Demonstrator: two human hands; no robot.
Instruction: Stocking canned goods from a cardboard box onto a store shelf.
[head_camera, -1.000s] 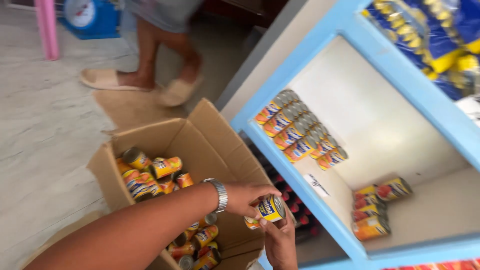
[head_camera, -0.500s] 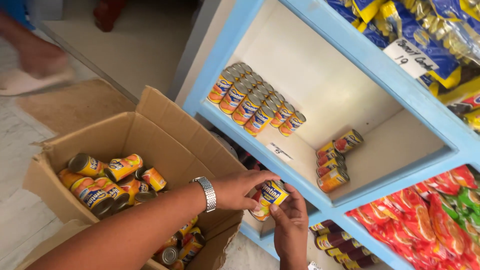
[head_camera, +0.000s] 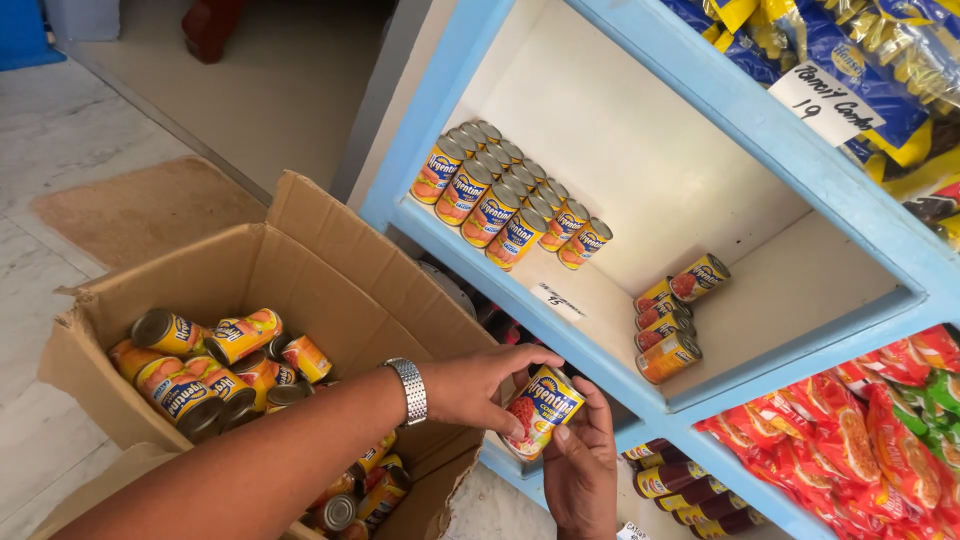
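Note:
A yellow-labelled tin can (head_camera: 537, 410) is held between both my hands in front of the blue shelf's lower edge. My left hand (head_camera: 480, 385), with a metal watch on the wrist, grips the can from the left and top. My right hand (head_camera: 582, 462) holds it from below and the right. An open cardboard box (head_camera: 330, 270) with several similar cans (head_camera: 210, 365) stands just left of my hands. On the blue shelf (head_camera: 560, 335) stand rows of the same cans (head_camera: 500, 195), and a small group of cans (head_camera: 672, 315) lies on its side further right.
Blue and yellow snack bags (head_camera: 850, 50) fill the shelf above. Red snack packets (head_camera: 870, 430) sit at the lower right. Dark cans (head_camera: 680, 485) lie on the lowest shelf. A brown mat (head_camera: 140, 205) lies on the tiled floor behind the box.
The view has swung right and closer to the shelf; another person's feet have left the view. Both hands still hold the can, now slightly lower right of the box.

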